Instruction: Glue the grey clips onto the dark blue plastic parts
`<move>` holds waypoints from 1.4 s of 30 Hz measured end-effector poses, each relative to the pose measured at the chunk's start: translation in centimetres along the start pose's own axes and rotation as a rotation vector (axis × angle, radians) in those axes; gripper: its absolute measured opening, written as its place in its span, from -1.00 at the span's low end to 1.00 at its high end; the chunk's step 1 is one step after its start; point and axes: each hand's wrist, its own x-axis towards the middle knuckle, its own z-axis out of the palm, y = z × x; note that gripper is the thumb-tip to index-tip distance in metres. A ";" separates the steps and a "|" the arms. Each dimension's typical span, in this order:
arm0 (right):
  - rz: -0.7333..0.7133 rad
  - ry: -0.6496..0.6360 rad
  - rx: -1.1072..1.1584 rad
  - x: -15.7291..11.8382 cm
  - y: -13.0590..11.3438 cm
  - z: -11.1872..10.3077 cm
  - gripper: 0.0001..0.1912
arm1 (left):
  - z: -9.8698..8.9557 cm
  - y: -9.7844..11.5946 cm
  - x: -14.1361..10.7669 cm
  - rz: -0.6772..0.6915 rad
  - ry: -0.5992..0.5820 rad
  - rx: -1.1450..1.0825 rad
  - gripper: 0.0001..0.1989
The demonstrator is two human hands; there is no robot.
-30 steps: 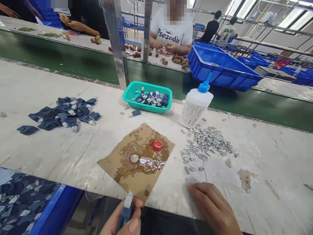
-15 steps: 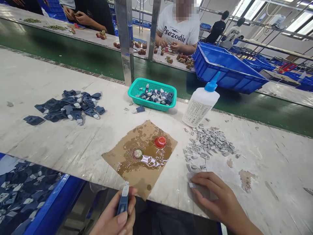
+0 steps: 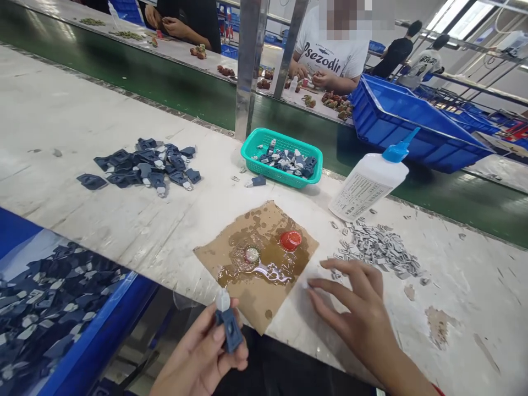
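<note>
My left hand [image 3: 210,341] is closed around a dark blue plastic piece with a pale grey tip [image 3: 229,329], held tip up at the table's near edge. My right hand [image 3: 355,302] pinches a small pale grey plastic piece [image 3: 306,285] between thumb and forefinger; the fingertips mostly cover it. Between and beyond the hands lies a brown card [image 3: 256,308] wet with clear liquid. On it are a red cap [image 3: 291,240] and a small round pale cap [image 3: 251,254]. A heap of small grey pieces [image 3: 381,247] lies just beyond my right hand.
A white bottle with a blue nozzle [image 3: 367,184] stands behind the grey heap. A green basket [image 3: 281,175] holds blue-grey parts, with a pile of similar parts [image 3: 144,168] to its left. A blue crate [image 3: 103,322] of parts sits lower left. Co-workers sit across the green belt [image 3: 165,91].
My right hand has moved left from the grey heap towards the card, carrying the small grey piece. My left hand has turned the blue piece so its broad face shows. The view has shifted left.
</note>
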 end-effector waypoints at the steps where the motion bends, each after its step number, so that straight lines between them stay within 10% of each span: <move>1: 0.008 0.006 0.012 0.9 -0.4 0.9 -0.93 | -0.2 -0.1 0.1 0.027 -0.011 0.004 -0.69; 11: 0.016 -0.086 0.080 3.7 -0.8 5.2 -0.92 | -2.2 0.1 0.3 0.235 -0.115 0.042 -0.79; 42: -0.003 -0.055 0.265 2.4 -7.1 1.9 -0.86 | -0.5 -0.7 0.7 0.356 -0.144 0.361 -0.90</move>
